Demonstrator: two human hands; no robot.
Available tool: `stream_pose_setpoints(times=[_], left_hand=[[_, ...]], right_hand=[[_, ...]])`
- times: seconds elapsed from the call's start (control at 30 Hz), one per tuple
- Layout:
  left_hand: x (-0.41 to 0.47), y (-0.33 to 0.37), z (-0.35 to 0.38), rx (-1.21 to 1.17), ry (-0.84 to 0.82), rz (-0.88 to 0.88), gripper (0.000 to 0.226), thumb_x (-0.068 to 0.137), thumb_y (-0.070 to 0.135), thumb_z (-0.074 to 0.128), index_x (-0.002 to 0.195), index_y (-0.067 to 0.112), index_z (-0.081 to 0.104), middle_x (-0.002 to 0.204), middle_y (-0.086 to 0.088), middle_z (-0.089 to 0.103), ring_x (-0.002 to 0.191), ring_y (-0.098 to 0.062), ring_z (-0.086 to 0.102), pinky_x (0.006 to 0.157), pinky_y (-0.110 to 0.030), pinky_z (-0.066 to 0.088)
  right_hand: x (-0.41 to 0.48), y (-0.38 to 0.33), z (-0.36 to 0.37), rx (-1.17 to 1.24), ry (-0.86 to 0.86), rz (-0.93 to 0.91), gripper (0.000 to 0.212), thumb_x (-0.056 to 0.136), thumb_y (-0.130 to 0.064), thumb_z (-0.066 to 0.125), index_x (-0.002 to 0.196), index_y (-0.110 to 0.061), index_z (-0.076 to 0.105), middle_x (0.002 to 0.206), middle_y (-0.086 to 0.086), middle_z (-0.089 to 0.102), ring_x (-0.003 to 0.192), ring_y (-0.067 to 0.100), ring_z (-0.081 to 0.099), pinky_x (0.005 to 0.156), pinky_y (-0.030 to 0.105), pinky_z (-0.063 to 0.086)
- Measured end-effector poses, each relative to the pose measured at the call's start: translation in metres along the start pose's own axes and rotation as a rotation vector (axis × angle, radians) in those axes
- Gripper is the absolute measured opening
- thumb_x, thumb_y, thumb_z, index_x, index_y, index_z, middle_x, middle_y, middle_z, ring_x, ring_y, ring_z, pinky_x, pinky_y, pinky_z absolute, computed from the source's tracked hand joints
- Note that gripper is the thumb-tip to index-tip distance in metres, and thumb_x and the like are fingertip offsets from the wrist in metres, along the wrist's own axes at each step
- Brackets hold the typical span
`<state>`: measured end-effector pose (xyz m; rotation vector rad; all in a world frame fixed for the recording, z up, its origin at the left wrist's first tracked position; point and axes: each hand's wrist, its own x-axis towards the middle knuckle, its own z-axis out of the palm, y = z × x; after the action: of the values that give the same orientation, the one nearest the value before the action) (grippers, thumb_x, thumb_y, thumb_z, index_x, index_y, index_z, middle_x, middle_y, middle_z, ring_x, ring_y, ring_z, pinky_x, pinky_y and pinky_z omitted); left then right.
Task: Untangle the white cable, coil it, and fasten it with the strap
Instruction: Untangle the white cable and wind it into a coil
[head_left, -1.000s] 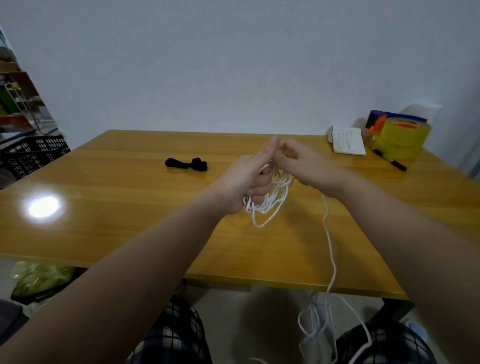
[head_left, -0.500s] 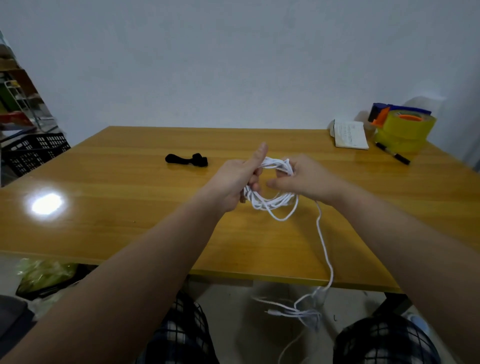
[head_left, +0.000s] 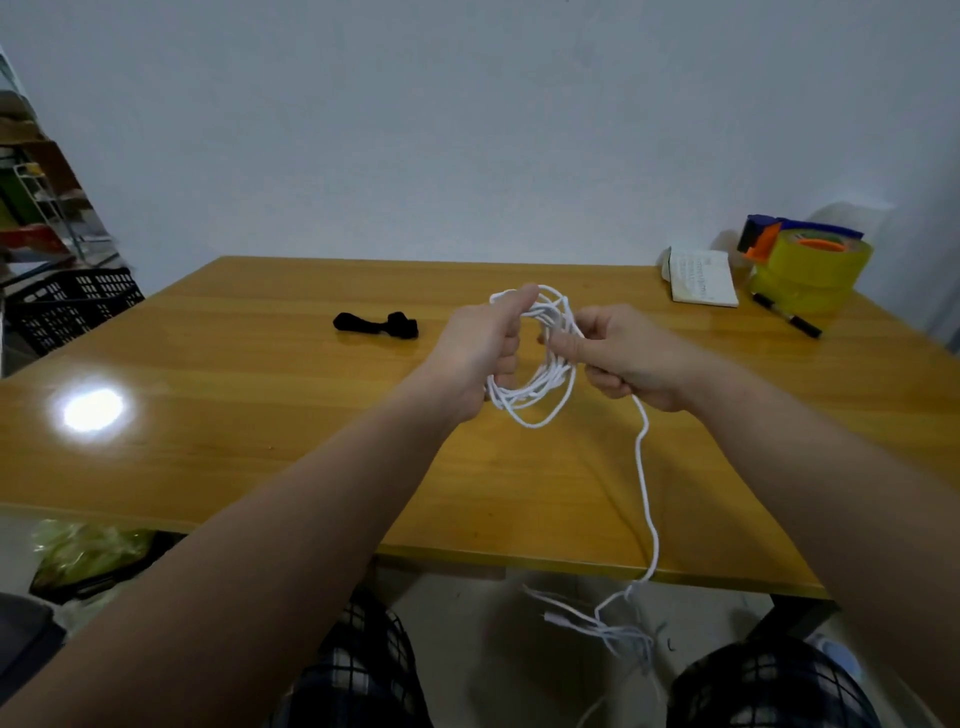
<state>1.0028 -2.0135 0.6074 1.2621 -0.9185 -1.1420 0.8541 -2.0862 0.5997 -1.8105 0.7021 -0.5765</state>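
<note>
The thin white round cable (head_left: 540, 384) looks light, limp and a little springy, so its loops will likely slump or spread unless pinched where the turns bunch together. The left hand (head_left: 480, 356) is closed around the left side of the coil, held above the glossy yellow wooden table (head_left: 260, 415); the right hand (head_left: 621, 356) is closed on the right side, thumb and fingers pinching the strands. The coil stands roughly upright, its ring facing the person, longer top to bottom. A loose tail drops from the right hand, runs toward the near table edge and hangs over it. The black fabric strap (head_left: 375, 326) lies apart, to the left.
</note>
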Motion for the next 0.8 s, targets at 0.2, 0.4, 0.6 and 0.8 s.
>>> stream_pose_setpoints(times=[0.2,0.4,0.6,0.8], left_hand=[[-0.003,-0.005,-0.013,-0.038,-0.136,-0.039,0.052,0.093,0.041,0.054,0.050,0.025,0.029,0.047,0.009,0.015,0.040,-0.008,0.013,0.046,-0.026,0.011],[-0.015,0.008,-0.011,-0.157,-0.276,-0.024,0.047,0.093,0.039,0.050,0.056,0.023,0.026,0.045,0.009,0.018,0.036,-0.006,0.019,0.044,-0.021,0.020],[-0.011,0.035,0.003,-0.575,-0.177,0.027,0.043,0.096,0.030,0.050,0.057,0.013,0.054,0.062,-0.005,0.067,0.051,-0.012,0.064,0.052,-0.022,0.055],[0.013,0.057,-0.025,-0.682,0.037,0.138,0.039,0.099,0.033,0.043,0.110,-0.002,0.055,0.117,-0.021,0.064,0.116,-0.027,0.059,0.077,-0.031,0.056]], right_hand=[[0.000,-0.006,-0.011,-0.261,0.246,-0.174,0.015,0.089,-0.021,0.060,0.083,-0.011,0.069,0.057,-0.008,0.054,0.049,0.002,0.042,0.049,0.019,0.035],[0.008,-0.011,-0.024,-0.845,0.648,-0.071,0.062,0.082,-0.067,0.044,0.050,-0.014,0.038,0.048,0.001,0.038,0.049,0.019,0.038,0.050,0.032,0.026],[0.019,-0.010,-0.004,0.088,0.260,0.015,0.044,0.094,-0.042,0.047,0.057,-0.020,0.035,0.050,-0.001,0.021,0.038,0.009,0.016,0.041,0.020,0.014],[0.001,0.001,-0.001,0.403,-0.061,0.145,0.010,0.093,-0.015,0.049,0.091,-0.009,0.057,0.055,-0.004,0.036,0.037,0.000,0.021,0.030,0.011,0.014]])
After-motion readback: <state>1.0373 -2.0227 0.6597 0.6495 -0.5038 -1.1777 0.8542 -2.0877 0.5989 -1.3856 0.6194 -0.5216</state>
